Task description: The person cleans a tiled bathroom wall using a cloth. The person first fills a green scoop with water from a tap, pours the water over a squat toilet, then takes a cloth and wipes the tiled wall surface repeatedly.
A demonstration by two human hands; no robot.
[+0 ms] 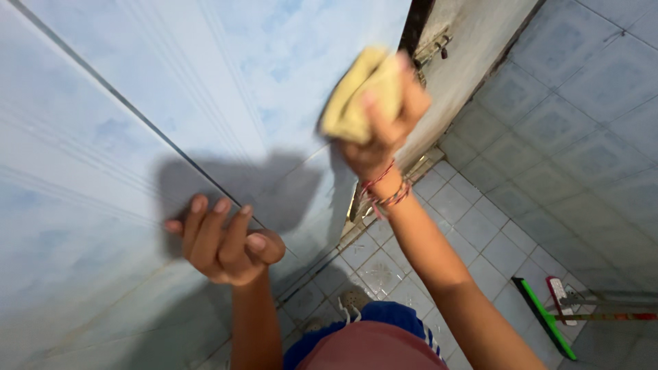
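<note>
Yellow cloth (pixel 360 92) sits clamped in our right hand (pixel 384 123), pressed high on the pale blue tiled wall (pixel 103 137). Our left hand (pixel 223 243) braces lower left, fingers together, loosely curled, holding nothing. Glossy tile could let that palm slide — we might stumble.

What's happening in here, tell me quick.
A person stands in a tiled bathroom facing a pale blue wall. The right hand grips a folded yellow cloth, held up by the wall near the door frame. The left hand is raised by the tiles lower down, fingers curled, holding nothing. A green-edged squeegee and a brush lie on the floor to the right.
</note>
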